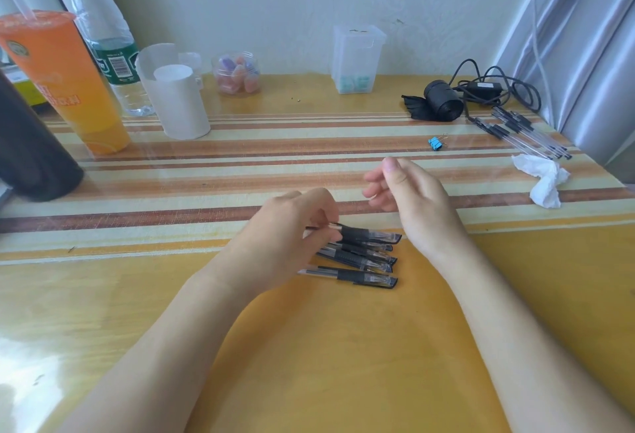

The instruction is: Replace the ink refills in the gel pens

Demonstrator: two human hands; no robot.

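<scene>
Yellow striped table [343, 346], pale wall [292, 3]; left hand [285, 226] pinches gel pen [371, 235]; right hand [409, 192] relaxed, empty.

On the yellow table [343, 346], a small heap of black-gripped gel pens [364, 261] lies at centre, caps pointing to 3 o'clock. The left hand [292, 226] pinches the topmost pen [374, 235] by its barrel. The right hand [409, 199] hovers at 1 o'clock from the heap, its fingers loosely curled and holding nothing. Loose refills [525, 133] lie at 2 o'clock, with a blue binder clip [435, 143] and a crumpled tissue [543, 180] near them. An orange drink [65, 82] stands at 10 o'clock.
</scene>
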